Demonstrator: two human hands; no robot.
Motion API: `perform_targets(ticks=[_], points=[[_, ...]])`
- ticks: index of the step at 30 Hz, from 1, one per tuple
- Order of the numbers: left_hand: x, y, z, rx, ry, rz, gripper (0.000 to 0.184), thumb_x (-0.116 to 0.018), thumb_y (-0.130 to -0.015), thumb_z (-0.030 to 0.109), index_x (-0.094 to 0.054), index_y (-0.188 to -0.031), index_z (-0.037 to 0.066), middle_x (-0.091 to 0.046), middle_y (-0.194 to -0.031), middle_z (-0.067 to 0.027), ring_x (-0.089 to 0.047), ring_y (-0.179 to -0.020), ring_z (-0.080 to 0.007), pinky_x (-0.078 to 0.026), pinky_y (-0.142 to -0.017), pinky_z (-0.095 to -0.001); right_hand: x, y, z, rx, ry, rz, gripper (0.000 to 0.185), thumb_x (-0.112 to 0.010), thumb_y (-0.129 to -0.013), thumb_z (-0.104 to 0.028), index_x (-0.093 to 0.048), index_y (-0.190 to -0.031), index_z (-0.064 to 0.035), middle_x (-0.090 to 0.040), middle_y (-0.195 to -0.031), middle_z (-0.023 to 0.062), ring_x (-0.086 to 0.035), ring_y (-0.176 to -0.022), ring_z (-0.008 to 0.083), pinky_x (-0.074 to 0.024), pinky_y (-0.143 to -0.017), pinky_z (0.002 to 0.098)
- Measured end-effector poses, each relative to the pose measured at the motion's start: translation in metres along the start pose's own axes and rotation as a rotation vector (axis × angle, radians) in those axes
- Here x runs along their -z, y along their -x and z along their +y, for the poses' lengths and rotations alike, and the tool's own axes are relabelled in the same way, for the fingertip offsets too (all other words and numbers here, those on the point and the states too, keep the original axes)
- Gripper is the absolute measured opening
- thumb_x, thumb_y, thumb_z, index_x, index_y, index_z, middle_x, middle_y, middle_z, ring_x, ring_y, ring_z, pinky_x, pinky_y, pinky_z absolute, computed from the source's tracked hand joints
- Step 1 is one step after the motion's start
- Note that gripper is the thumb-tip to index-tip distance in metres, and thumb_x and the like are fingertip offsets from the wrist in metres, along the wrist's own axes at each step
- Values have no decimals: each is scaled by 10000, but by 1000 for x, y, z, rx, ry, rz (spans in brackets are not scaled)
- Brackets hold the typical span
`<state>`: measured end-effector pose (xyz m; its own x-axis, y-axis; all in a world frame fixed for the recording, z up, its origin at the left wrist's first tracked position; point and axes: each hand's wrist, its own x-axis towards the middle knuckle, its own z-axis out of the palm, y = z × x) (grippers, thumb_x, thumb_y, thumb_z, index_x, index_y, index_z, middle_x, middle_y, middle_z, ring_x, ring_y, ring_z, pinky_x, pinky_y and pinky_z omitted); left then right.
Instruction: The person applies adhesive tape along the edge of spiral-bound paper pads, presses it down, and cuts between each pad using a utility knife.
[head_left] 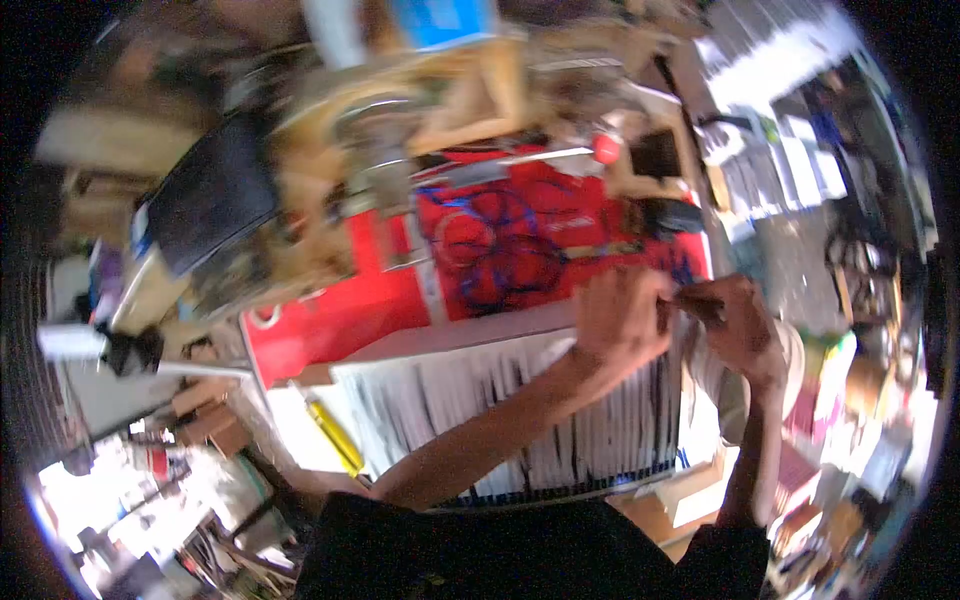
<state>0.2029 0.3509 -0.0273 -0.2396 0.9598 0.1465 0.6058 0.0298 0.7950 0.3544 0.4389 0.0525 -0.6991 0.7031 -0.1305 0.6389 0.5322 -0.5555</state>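
My left hand [625, 318] is above the back right part of a white, dark-streaked slatted piece [500, 410], its fingers closed. Close beside it on the right, my right hand [738, 325] has its fingers pinched towards the left one. Whatever lies between the two hands is too small and blurred to make out. Beyond them, a bundle of dark blue cable [500, 255] lies in loops on a red surface [350, 320].
A yellow tool [335, 438] lies left of the slatted piece. At the back stand a wooden frame [500, 95] and a dark cloth-like object [215, 195]. An open cardboard box [690, 495] is at the front right.
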Motion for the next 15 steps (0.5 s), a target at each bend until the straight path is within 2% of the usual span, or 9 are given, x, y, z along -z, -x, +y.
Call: perform_targets(ticks=[1, 3, 4, 7, 9, 10, 12, 13, 15], points=[[4, 2, 1, 11, 33, 26, 196, -777, -733, 201, -655, -884, 177, -662, -812, -107, -671, -769, -347, -505, -652, -528, -18, 4, 34, 53, 95, 34, 131, -655, -834, -79, -773, -881, -108, -714, -743, 121, -686, -722, 324, -544, -746, 415], [14, 5, -3, -40, -10, 192, 111, -787, -735, 195, -707, -808, 175, -687, -818, -111, -697, -782, -343, -537, -675, -525, -5, -5, 23, -108, 75, -177, 127, -654, -825, -82, -772, -870, -87, -729, -800, 119, -709, -778, 295, -542, -762, 422], [23, 7, -7, -44, -17, 228, 111, -787, -735, 195, -707, -808, 175, -687, -818, -111, -697, -782, -343, -537, -675, -525, -4, -6, 27, -77, 91, -171, 127, -654, -825, -82, -772, -870, -87, -729, -800, 119, -709, -778, 295, -542, -762, 422], [73, 21, -24, 194, -71, -94, 174, -857, -754, 338, -738, -764, 211, -735, -834, -12, -720, -771, -289, -573, -714, -446, -15, -3, 37, -147, -89, -122, 101, -706, -812, -97, -766, -886, -65, -741, -892, 118, -717, -812, 300, -549, -783, 414], [103, 40, -35, 187, -153, -31, 267, -872, -735, 451, -748, -749, 215, -737, -829, -1, -723, -776, -278, -578, -716, -430, -15, -1, 27, -94, 122, 2, 216, -741, -829, -10, -758, -1040, 29, -757, -917, 202, -745, -844, 235, -583, -797, 355], [119, 48, -42, 229, -127, -40, 273, -873, -727, 471, -772, -757, 219, -747, -848, -16, -732, -812, -282, -585, -723, -450, -16, 5, 15, -83, 135, 7, 216, -741, -829, -10, -758, -1040, 29, -757, -917, 202, -745, -844, 235, -583, -797, 355], [147, 63, -61, 181, -146, 30, 318, -877, -697, 517, -790, -752, 215, -759, -880, -24, -740, -871, -279, -592, -767, -472, -25, 15, -26, 184, 632, 533, 354, -779, -840, -74, -708, -1175, 16, -732, -1113, 222, -724, -1021, 295, -558, -902, 389], [160, 69, -73, 250, -196, -46, 333, -875, -681, 540, -790, -753, 226, -760, -891, -23, -739, -900, -269, -584, -819, -468, -24, 13, -51, 204, 639, 534, 354, -779, -840, -74, -708, -1175, 16, -732, -1113, 222, -724, -1021, 295, -558, -902, 389], [189, 79, -103, 325, -165, -122, 329, -873, -674, 543, -780, -741, 235, -758, -901, -25, -731, -938, -263, -568, -873, -455, -23, 14, -110, 105, 192, 356, 448, -815, -831, -179, -648, -1228, -54, -735, -1080, 184, -700, -1037, 371, -550, -902, 427]])
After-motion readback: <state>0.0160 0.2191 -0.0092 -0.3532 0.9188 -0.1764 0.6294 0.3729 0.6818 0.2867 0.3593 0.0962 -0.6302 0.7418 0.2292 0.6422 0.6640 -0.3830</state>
